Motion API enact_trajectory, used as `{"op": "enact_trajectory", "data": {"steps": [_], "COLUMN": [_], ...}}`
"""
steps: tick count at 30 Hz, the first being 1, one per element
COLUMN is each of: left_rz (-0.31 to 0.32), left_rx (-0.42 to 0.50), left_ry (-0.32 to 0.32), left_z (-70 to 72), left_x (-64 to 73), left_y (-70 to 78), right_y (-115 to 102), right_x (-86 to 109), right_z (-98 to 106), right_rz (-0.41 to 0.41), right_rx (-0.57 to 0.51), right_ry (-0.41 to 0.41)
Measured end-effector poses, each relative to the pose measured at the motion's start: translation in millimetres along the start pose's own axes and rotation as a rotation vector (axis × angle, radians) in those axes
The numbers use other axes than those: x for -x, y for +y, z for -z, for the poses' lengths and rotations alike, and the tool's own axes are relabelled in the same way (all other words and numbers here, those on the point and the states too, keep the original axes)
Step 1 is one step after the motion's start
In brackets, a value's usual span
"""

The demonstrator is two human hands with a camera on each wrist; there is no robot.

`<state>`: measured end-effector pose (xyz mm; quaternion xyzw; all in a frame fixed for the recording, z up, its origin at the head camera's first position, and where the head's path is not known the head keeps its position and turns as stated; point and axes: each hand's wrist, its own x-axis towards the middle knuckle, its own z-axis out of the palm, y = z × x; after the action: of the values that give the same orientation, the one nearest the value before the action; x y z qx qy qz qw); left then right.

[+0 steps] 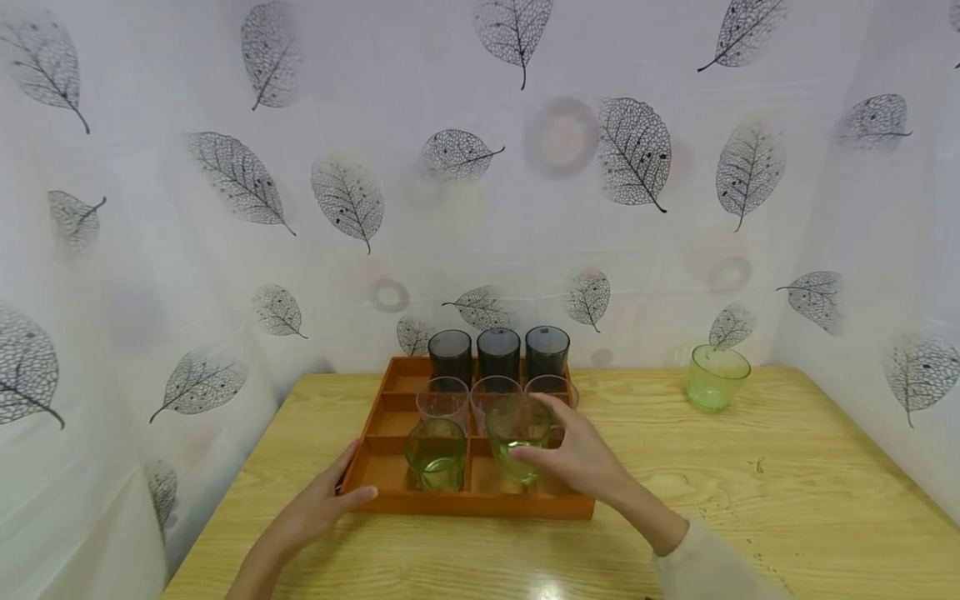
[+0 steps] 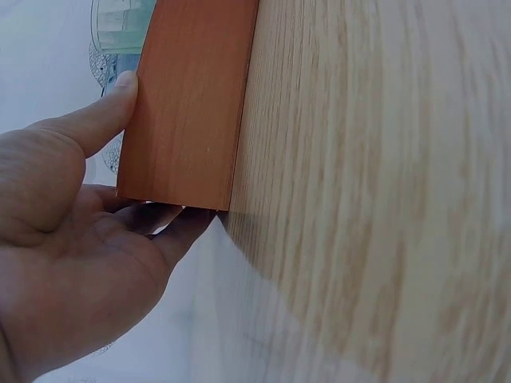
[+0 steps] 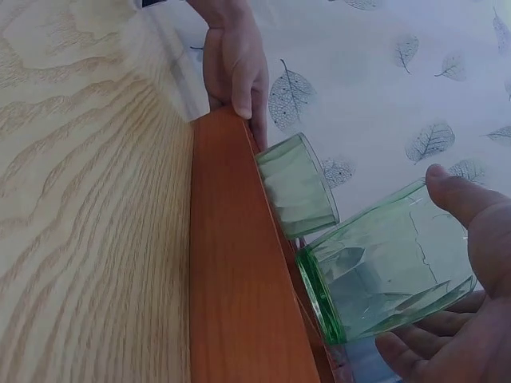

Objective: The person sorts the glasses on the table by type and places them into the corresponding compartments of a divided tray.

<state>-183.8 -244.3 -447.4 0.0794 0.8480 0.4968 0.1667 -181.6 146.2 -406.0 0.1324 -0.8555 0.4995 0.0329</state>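
My right hand (image 1: 577, 454) grips a green glass (image 1: 517, 433) around its sides, thumb on one side and fingers on the other, over the front right part of an orange-brown wooden tray (image 1: 480, 504). In the right wrist view the held glass (image 3: 391, 267) tilts, its base close to the tray's rim. A second green glass (image 1: 437, 458) stands in the front left compartment. At the tray's front left corner my left hand (image 1: 318, 504) holds on, the thumb (image 2: 120, 100) at the upper edge of the front wall and the fingers along the side.
Clear pinkish glasses (image 1: 442, 404) fill the tray's middle row, and dark grey glasses (image 1: 452, 354) stand in the back row. Another green glass (image 1: 717, 379) stands far right on the wooden table (image 1: 712, 500). Leaf-patterned cloth (image 1: 480, 208) hangs behind and at the sides.
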Motion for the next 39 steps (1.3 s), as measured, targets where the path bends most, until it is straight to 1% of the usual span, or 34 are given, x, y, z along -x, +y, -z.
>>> {"op": "enact_trajectory", "data": {"steps": [5, 11, 15, 16, 18, 21, 22, 23, 25, 32, 39], "left_rz": [0.007, 0.012, 0.014, 0.013, 0.026, 0.024, 0.020, 0.020, 0.007, 0.026, 0.022], "left_rx": [0.001, -0.013, -0.015, 0.003, 0.002, 0.008, 0.008, -0.010, -0.008, -0.025, -0.037], "left_ry": [0.001, 0.001, 0.003, 0.003, 0.005, 0.008, 0.010, 0.011, 0.010, 0.022, 0.013], "left_z": [-0.6, -1.0, -0.4, 1.3, 1.7, 1.3, 1.2, -0.5, -1.0, -0.7, -0.8], "left_x": [0.4, 0.4, 0.2, -5.5, -5.5, -5.3, -5.1, 0.3, 0.6, 3.6, 1.8], "left_y": [1.2, 2.3, 1.3, -10.1, -10.4, -10.9, -10.6, 0.6, 0.9, 2.7, 3.0], "right_y": [-1, -2, -3, -4, -5, -4, -4, -4, -2, 5, 10], "right_x": [-1.8, -0.9, -0.3, 0.1, 0.1, 0.0, 0.2, 0.2, 0.7, 1.5, 1.9], "right_z": [-9, -15, -19, -20, -22, -25, -25, -26, -27, -28, -30], "right_rz": [-0.020, -0.015, -0.018, -0.020, -0.019, -0.015, -0.017, -0.016, -0.016, -0.015, 0.000], "right_rx": [-0.007, -0.044, -0.038, -0.038, -0.037, -0.026, -0.022, -0.019, -0.016, -0.015, -0.015], "right_ry": [0.003, 0.004, 0.001, 0.000, -0.001, -0.008, -0.011, -0.014, -0.021, -0.059, -0.090]}}
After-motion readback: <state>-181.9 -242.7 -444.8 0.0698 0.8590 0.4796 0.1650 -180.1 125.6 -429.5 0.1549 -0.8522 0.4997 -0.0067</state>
